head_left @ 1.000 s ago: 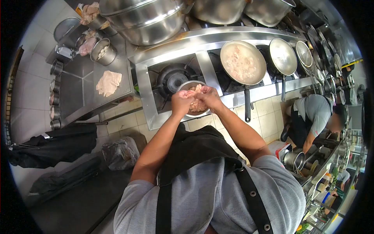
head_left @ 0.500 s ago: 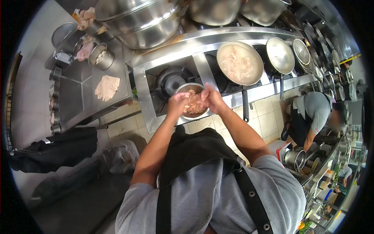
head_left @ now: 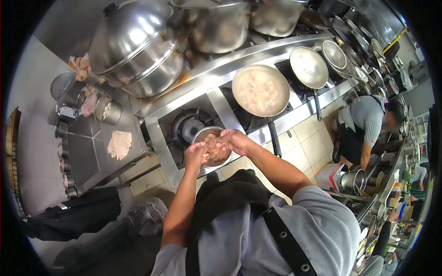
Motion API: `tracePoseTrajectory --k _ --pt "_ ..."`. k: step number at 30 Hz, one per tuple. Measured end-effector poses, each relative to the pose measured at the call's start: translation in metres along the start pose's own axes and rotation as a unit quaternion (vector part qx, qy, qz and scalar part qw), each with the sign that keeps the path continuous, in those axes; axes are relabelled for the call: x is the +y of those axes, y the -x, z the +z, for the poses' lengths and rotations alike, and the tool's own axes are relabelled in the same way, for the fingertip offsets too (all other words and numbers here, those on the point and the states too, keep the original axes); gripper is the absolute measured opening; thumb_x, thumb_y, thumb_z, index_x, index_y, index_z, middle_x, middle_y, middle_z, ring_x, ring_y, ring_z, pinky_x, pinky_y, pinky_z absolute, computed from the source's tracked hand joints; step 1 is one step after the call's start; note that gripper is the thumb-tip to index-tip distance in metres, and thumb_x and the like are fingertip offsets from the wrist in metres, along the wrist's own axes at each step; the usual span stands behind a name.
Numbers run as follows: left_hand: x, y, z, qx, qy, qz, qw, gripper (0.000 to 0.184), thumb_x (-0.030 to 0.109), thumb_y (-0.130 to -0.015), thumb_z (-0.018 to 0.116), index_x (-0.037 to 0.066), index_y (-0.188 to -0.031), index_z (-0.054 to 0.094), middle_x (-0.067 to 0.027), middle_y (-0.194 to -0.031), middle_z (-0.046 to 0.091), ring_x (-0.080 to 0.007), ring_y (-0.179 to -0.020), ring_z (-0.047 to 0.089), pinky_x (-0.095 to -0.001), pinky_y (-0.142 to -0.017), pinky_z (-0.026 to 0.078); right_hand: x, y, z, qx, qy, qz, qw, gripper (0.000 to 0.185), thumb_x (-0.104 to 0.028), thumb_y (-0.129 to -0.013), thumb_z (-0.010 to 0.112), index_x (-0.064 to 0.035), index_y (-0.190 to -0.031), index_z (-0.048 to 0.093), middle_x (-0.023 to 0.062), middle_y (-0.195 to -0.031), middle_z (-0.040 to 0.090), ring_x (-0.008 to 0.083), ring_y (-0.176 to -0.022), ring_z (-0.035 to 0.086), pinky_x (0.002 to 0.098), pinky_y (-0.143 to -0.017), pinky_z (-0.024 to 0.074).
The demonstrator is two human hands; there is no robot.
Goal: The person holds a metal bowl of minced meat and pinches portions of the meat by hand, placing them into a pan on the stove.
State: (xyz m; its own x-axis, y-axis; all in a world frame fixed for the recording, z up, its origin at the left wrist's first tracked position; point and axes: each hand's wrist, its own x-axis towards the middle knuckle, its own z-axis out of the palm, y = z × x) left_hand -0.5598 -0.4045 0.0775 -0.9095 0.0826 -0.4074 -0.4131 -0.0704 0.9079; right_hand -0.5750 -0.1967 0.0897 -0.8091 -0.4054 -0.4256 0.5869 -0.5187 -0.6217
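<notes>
A round steel bowl (head_left: pixel 198 136) stands at the front edge of the stove, holding brownish-pink raw meat (head_left: pixel 214 148). Over its left side, my left hand (head_left: pixel 196 155) has its fingers closed on some of the meat. My right hand (head_left: pixel 235 140) comes in from the right rim, fingers likewise pinched on meat. Exactly which pieces each hand grips is partly hidden by the fingers. To the right, a frying pan (head_left: pixel 254 102) sits on a burner with pale meat pieces in cloudy liquid.
Behind the bowl is a bare burner (head_left: pixel 189 126). Another pan (head_left: pixel 308 69) stands farther right; large steel pots (head_left: pixel 216 27) line the back. On the left counter lies a flat pale piece of meat (head_left: pixel 119 145) near a steel container (head_left: pixel 109 110). A co-worker (head_left: pixel 361 122) bends at the right.
My head has shifted, so the stove appears lower and tilted. My right hand's fingers, raised and spread half a second ago, are now lowered and closed at the meat.
</notes>
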Motion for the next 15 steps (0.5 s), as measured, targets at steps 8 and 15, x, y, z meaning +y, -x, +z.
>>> tracePoseTrajectory --k 8,15 --pt "-0.005 -0.002 0.003 0.006 0.041 -0.017 0.999 0.024 0.024 -0.086 0.062 0.005 -0.101 0.059 -0.0025 -0.086 0.062 -0.0113 -0.072 0.061 -0.0258 -0.048 0.050 -0.100 0.006 -0.025 0.127 0.098 -0.058 0.985 0.039 -0.044 -0.091 0.053 -0.0090 -0.076 0.055 -0.0002 -0.063 0.055 0.0080 -0.051 0.049 0.0207 -0.042 0.0340" --pt "-0.014 0.001 0.001 0.054 0.087 -0.035 0.994 0.021 0.026 -0.089 0.059 0.007 -0.099 0.061 -0.0032 -0.087 0.064 -0.0125 -0.073 0.063 -0.0278 -0.048 0.050 -0.191 -0.040 -0.118 0.286 0.276 -0.221 0.891 0.041 -0.039 -0.091 0.054 -0.0045 -0.069 0.058 0.0026 -0.057 0.052 0.0111 -0.041 0.041 0.0260 -0.037 0.0305"
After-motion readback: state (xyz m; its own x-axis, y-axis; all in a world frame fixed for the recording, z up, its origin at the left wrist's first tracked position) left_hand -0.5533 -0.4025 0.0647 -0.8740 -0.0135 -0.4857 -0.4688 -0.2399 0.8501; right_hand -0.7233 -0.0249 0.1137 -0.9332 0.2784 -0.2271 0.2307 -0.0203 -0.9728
